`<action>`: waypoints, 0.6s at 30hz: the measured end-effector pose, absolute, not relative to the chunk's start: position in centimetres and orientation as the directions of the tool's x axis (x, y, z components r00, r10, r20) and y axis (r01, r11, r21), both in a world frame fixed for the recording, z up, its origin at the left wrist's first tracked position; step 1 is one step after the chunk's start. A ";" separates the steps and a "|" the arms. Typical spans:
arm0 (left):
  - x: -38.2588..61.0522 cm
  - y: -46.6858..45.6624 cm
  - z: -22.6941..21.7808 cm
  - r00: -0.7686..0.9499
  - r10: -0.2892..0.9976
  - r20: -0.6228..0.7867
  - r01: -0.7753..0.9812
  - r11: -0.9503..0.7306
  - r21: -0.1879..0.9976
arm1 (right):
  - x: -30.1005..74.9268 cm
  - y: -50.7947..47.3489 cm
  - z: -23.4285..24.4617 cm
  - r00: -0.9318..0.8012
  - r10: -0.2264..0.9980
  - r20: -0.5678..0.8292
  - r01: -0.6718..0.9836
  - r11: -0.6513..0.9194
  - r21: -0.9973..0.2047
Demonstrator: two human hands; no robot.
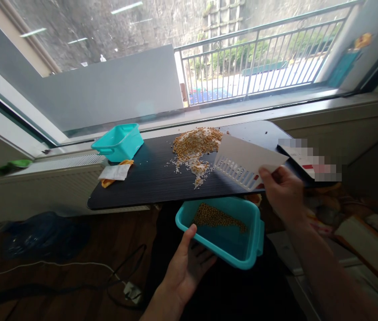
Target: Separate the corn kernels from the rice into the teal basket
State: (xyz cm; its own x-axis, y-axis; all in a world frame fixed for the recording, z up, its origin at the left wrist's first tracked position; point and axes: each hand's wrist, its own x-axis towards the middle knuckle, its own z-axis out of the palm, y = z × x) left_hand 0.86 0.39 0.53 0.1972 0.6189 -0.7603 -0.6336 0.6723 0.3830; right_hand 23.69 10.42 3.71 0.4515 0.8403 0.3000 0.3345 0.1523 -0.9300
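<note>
In my right hand (pixel 281 189) is a white sheet with a row of slots (pixel 247 158), pinched at its near right corner and tilted over the table. Beside it on the tabletop lies a heap of yellow beans mixed with white grains (pixel 197 145), which spills toward the near edge. My left hand (pixel 189 263) supports a turquoise plastic bin (pixel 222 256) below the table edge, thumb at the rim and fingers underneath. Yellow beans (pixel 217 217) cover part of the bin's floor.
A second turquoise bin (pixel 118 142) stands at the table's left end, near a folded white paper on orange cloth (pixel 115 173). A dark tray (pixel 301 162) sits at the right end of the black table (pixel 142 187). Behind runs a window; a cable and plug (pixel 132 292) lie on the floor.
</note>
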 end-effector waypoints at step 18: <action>0.7 0.1 0.2 0.239 0.646 -0.725 -0.651 0.661 0.374 | 21.7 13.4 3.2 0.534 0.781 0.323 0.331 0.159 -0.930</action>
